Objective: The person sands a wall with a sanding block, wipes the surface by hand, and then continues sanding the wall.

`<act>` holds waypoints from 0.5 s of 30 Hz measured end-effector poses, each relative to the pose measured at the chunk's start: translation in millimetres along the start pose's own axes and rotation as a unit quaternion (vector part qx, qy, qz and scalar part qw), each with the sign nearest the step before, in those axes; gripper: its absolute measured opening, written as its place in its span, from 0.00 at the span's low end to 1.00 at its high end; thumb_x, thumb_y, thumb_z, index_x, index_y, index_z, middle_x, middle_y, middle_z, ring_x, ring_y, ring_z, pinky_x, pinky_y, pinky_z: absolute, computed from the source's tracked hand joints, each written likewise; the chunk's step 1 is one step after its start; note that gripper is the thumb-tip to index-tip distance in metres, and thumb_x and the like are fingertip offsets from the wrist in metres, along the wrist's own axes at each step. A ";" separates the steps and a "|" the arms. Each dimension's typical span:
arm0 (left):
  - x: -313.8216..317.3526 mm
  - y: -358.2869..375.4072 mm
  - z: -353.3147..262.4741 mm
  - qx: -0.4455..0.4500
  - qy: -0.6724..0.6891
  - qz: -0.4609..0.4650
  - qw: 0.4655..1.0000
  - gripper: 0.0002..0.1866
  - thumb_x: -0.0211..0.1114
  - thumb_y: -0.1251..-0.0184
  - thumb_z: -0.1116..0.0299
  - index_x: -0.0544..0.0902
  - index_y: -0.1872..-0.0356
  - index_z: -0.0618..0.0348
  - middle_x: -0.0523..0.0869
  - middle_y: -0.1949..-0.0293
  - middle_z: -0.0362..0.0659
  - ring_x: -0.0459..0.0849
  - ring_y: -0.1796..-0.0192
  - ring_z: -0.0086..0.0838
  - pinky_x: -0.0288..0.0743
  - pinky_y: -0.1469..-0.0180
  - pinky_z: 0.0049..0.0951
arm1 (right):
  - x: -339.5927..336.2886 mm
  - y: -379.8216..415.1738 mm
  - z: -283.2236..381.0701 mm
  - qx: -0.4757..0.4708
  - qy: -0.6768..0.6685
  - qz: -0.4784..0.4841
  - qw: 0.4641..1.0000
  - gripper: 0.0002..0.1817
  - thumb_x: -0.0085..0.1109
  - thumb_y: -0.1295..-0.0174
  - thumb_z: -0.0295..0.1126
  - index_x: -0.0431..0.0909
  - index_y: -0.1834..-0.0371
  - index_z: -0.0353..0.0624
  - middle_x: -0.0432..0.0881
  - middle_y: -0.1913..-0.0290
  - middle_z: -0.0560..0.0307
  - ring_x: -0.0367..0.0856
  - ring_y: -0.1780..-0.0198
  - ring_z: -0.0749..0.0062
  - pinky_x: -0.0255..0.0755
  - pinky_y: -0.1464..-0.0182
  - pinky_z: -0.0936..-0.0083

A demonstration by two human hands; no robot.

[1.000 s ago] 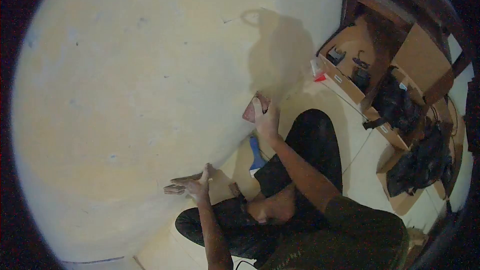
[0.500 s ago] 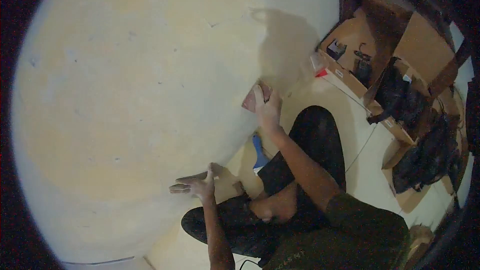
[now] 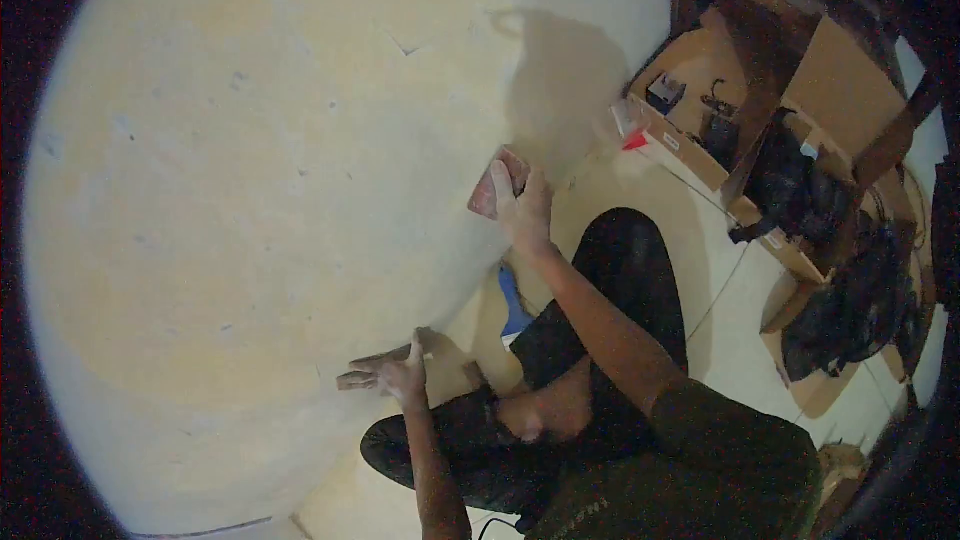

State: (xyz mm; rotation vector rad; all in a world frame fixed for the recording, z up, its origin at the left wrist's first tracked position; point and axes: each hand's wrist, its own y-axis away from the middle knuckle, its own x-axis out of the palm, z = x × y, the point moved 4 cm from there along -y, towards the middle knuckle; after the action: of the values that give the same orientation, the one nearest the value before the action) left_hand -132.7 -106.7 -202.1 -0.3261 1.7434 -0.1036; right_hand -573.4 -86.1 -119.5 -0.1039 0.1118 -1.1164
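Fingers of your right hand (image 3: pixel 528 212) hold a reddish-brown pad (image 3: pixel 482 197) at the wall (image 3: pixel 250 240), its longer side slanting across the view. Your left hand (image 3: pixel 403 380), fingers spread, sits lower left, well apart; the blue-handled brush (image 3: pixel 514 308) lies on the floor (image 3: pixel 735 300), nearer your right.

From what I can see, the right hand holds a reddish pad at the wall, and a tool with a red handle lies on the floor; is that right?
Not quite: the handle of the tool is blue, as the head view shows. The right hand does hold a reddish pad at the wall, and the tool lies on the floor.
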 end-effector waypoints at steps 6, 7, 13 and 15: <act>4.8 -0.1 -5.0 0.025 -0.148 -0.051 0.987 0.60 0.67 0.50 0.23 0.66 0.39 0.79 0.67 0.41 0.71 0.65 0.39 0.69 0.56 0.30 0.64 | -10.8 13.1 -27.5 0.039 0.022 0.021 0.999 0.28 0.60 0.29 0.46 0.74 0.41 0.28 0.85 0.51 0.34 0.85 0.50 0.41 0.76 0.46 0.55; 2.5 0.8 -5.4 0.003 -0.093 -0.002 0.996 0.69 0.69 0.51 0.24 0.49 0.33 0.82 0.48 0.33 0.75 0.47 0.30 0.72 0.43 0.28 0.69 | -11.4 14.0 -23.8 0.035 0.004 0.019 0.999 0.29 0.59 0.29 0.47 0.74 0.41 0.28 0.85 0.52 0.33 0.85 0.51 0.41 0.76 0.46 0.55; -52.2 24.8 -52.3 0.044 -0.140 -0.044 0.988 0.77 0.71 0.49 0.28 0.30 0.25 0.80 0.29 0.23 0.74 0.28 0.21 0.71 0.30 0.24 0.72 | -7.3 -10.2 18.3 -0.007 -0.067 -0.012 0.998 0.26 0.60 0.29 0.46 0.77 0.46 0.29 0.86 0.57 0.36 0.86 0.55 0.43 0.77 0.50 0.56; -59.1 24.6 -67.9 0.114 -0.097 -0.123 0.981 0.73 0.71 0.47 0.30 0.33 0.23 0.75 0.27 0.22 0.70 0.26 0.20 0.69 0.29 0.24 0.72 | -7.0 -3.5 -5.2 -0.015 -0.028 -0.006 0.999 0.26 0.60 0.29 0.46 0.77 0.47 0.29 0.86 0.57 0.36 0.86 0.55 0.42 0.77 0.51 0.55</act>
State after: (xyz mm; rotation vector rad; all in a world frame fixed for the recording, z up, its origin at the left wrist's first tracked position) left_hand -193.1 -74.5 -138.7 -0.3704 1.4760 -0.4336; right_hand -580.3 -81.5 -123.9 -0.1618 0.0783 -1.1230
